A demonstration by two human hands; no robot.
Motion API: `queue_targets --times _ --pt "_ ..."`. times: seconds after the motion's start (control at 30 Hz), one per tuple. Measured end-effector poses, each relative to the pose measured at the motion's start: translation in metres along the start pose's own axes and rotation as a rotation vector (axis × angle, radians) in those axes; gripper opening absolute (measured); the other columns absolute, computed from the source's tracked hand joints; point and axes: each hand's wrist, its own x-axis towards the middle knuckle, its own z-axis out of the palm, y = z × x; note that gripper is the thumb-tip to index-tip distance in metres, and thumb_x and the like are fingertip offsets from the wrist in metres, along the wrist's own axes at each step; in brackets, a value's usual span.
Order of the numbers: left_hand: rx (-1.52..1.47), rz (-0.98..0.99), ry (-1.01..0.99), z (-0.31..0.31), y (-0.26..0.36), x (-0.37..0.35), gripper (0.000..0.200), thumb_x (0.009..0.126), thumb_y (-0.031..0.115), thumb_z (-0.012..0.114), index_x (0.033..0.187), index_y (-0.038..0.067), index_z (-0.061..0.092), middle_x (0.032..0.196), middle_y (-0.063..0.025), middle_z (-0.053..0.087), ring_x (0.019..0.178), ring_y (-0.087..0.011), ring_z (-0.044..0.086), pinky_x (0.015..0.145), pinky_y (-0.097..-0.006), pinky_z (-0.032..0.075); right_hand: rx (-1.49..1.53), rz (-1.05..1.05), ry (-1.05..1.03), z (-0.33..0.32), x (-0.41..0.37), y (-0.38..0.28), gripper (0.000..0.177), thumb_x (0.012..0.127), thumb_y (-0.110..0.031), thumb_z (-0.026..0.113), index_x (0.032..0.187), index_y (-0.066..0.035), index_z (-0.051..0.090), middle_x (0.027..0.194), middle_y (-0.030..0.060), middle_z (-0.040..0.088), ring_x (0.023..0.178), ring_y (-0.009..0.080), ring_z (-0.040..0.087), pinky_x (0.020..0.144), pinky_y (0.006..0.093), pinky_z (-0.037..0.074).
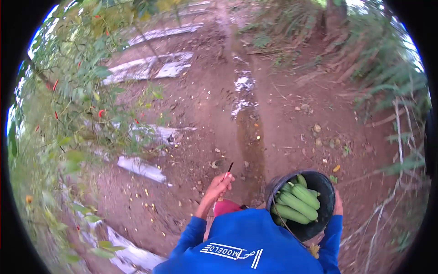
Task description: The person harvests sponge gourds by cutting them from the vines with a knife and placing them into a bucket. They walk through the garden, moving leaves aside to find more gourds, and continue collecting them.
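My left hand (pixel 218 188) is closed around a small knife (pixel 229 168). Its narrow dark blade points up and away from me, and the fist hides its handle. My right hand (pixel 338 203) presses on the outer right side of a black bucket (pixel 329 192), with that arm wrapped around it against my body. Most of the right fingers are behind the bucket wall. Several long green gourds (pixel 294 201) lie inside the bucket. A thin handle (pixel 279 214) hangs down over the near side of the rim.
A wet, shallow furrow (pixel 251 141) runs ahead through brown soil. Chilli plants with red chillies (pixel 101 113) stand on the left, beside strips of pale plastic sheeting (pixel 142 169). Shrubs and dry branches (pixel 397 137) line the right, with a tree trunk (pixel 336 18) farther off.
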Motion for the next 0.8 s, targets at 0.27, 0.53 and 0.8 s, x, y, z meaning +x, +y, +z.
queue_targets --times 0.27,0.53,0.8 --pt "-0.028 -0.034 0.177 0.109 0.013 0.041 0.044 0.098 0.051 0.052 0.103 0.008 0.064 0.070 0.0035 0.053 0.049 -0.0030 0.040 0.041 -0.0206 0.029 0.003 0.212 -0.120 -0.029 0.133 -0.102 0.046 0.103 -0.036 0.043 0.132 -0.002 0.056 0.127 0.0114 0.064 0.112 0.0252 0.062 0.100 0.0384 0.049" --pt "-0.160 -0.074 0.180 0.084 0.053 0.166 0.041 0.100 0.047 0.051 0.102 0.008 0.062 0.070 0.0037 0.053 0.050 -0.0029 0.039 0.044 -0.0202 0.029 -0.092 0.189 -0.190 0.023 0.280 -0.136 0.048 0.103 -0.037 0.045 0.132 0.000 0.056 0.127 0.0127 0.063 0.113 0.0272 0.061 0.101 0.0400 0.048" --pt "-0.113 0.131 0.210 -0.002 0.141 0.338 0.042 0.098 0.051 0.051 0.101 0.010 0.062 0.070 0.0050 0.053 0.052 -0.0021 0.040 0.044 -0.0202 0.030 -0.030 0.090 -0.236 0.126 0.394 -0.199 0.051 0.104 -0.039 0.040 0.138 -0.004 0.051 0.138 0.0115 0.056 0.124 0.0274 0.055 0.109 0.0403 0.042"
